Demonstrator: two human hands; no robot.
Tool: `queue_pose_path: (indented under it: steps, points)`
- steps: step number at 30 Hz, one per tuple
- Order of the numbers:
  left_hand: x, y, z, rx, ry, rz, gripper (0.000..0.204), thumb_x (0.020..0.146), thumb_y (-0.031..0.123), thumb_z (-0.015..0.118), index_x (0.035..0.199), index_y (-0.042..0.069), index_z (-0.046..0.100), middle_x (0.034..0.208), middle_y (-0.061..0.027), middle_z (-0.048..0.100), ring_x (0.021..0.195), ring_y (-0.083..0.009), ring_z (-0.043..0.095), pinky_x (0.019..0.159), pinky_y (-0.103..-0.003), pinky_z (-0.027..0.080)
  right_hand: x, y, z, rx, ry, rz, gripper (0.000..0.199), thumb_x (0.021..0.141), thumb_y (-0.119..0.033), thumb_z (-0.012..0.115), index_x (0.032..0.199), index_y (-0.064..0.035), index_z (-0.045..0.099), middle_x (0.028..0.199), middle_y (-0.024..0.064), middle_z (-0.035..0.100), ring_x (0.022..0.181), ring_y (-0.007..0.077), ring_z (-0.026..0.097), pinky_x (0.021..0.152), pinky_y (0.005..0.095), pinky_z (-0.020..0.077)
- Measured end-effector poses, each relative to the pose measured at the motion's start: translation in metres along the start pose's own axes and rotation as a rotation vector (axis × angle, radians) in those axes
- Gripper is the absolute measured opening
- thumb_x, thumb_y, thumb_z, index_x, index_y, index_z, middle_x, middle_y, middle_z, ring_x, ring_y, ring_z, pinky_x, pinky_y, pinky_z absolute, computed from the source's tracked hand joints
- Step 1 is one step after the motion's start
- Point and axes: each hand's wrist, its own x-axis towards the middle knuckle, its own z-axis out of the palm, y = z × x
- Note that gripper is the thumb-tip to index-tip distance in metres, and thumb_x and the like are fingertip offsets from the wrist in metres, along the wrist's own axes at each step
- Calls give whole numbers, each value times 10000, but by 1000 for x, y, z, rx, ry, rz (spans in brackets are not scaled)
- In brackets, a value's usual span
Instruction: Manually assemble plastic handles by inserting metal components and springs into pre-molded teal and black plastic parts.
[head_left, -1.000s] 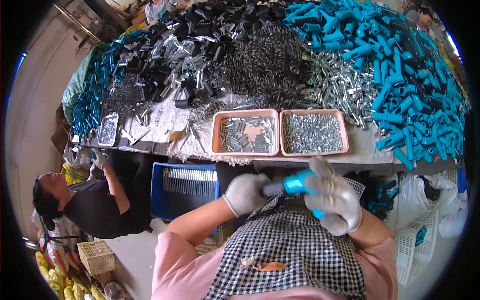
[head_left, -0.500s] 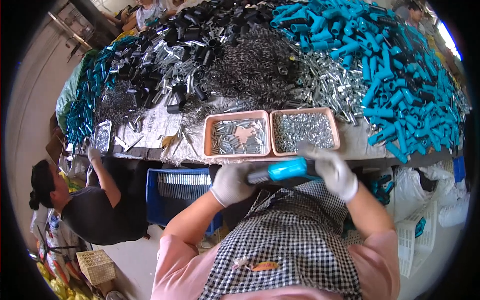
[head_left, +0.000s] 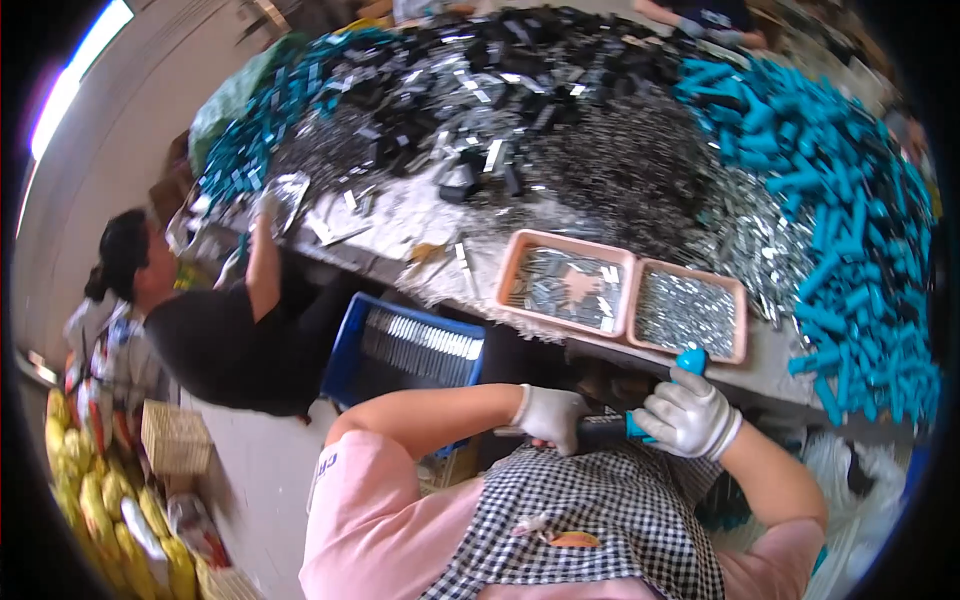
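Observation:
In front of the checked apron I hold a teal-and-black tool-like part (head_left: 605, 432) low in both gloved hands. My left hand (head_left: 555, 415) is closed around its dark end, with something thin and dark sticking out on the left. My right hand (head_left: 690, 415) wraps the teal end, and a rounded teal tip (head_left: 690, 361) shows above its fingers. Most of the part is hidden by the gloves. Just beyond my hands are two pink trays: one (head_left: 510, 283) contains silvery pins, the other (head_left: 740, 330) small metal pieces.
Heaped on the table are teal housings (head_left: 850, 230), black sleeves (head_left: 460, 182), dark springs (head_left: 620, 165) and metal pins (head_left: 765, 235). A blue bin (head_left: 345, 350) of metal strips stands below the table edge. A co-worker (head_left: 230, 320) works at the left over a small tray (head_left: 288, 200).
Both hands have come down toward the apron with the part, which my right hand now covers more. The view has turned, so the table appears tilted and shifted right.

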Motion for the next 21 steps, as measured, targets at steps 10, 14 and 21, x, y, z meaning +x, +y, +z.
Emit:
queue_pose_path:
  steps: [10,14,21]
  points:
    - [-36,25,-21,990,893,-197,326,789,221,639,1084,82,656,897,-144,683,885,-336,680,746,-448,527,46,-16,-1,395,150,612,558,568,-129,717,1100,12,624,722,124,587,648,347,588,703,463,499]
    - [-52,18,-43,459,1924,51,574,826,165,637,1365,66,465,1179,-217,575,1128,-390,559,979,-512,427,49,-29,12,478,379,793,578,621,-50,672,1178,72,579,800,204,615,674,398,615,650,459,504]
    - [-35,24,-49,-1351,1018,714,469,983,381,526,1376,179,369,891,-92,596,662,-152,562,527,-279,491,77,-27,31,630,-119,257,862,707,-279,784,1452,-65,406,1040,181,585,911,365,592,833,470,499]
